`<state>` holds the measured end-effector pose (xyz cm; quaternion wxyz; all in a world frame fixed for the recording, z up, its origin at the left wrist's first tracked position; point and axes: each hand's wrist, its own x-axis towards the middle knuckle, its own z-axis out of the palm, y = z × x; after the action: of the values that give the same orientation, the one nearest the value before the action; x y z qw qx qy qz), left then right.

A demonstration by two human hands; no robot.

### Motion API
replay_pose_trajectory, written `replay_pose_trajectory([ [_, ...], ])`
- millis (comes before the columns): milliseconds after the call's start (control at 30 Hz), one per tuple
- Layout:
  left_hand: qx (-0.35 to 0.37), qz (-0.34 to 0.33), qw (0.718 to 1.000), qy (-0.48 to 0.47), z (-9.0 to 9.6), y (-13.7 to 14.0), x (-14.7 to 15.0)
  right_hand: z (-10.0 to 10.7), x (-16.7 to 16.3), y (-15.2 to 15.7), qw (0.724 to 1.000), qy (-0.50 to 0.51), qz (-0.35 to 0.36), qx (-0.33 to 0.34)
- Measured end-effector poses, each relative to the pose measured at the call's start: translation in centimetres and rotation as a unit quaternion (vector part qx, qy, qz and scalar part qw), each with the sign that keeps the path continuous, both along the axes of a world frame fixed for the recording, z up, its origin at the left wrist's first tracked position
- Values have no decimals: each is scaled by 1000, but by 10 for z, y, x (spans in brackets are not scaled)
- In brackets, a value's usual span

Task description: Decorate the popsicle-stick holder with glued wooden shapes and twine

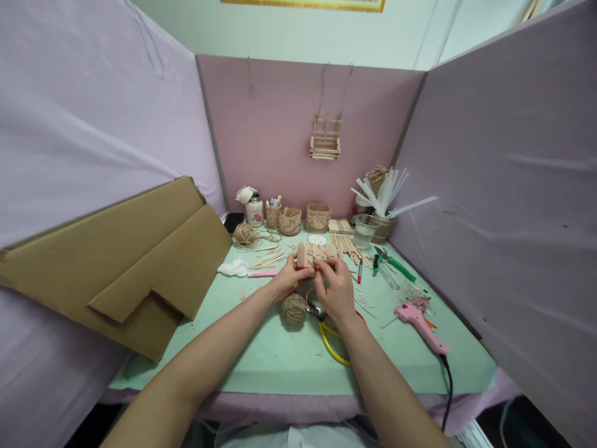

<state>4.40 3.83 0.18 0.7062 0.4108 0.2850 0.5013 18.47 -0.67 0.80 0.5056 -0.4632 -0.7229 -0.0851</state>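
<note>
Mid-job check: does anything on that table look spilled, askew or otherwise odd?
Nothing looks plainly spilled. The oddest spot is on the right: a ragged, brownish clump against the pink glue gun, untidy and too small to identify.

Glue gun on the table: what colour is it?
The glue gun is pink, with a black cord; the head view shows it best.

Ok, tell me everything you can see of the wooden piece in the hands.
The wooden piece is pale, apparently thin sticks and curvy cut bits, with red showing along its lower edge. The left hand grips its left end; the right hand touches its front, partly hiding it. It is held over the table.
</note>
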Motion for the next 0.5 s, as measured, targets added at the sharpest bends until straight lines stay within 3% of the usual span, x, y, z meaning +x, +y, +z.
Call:
replay_pose_trajectory([
  [267,3,-7,1000,10,-1,0,-1,1,0,0,999,-43,-22,-11],
  [500,-3,-6,1000,-10,-3,4,-1,-3,3,2,999,32,12,23],
])
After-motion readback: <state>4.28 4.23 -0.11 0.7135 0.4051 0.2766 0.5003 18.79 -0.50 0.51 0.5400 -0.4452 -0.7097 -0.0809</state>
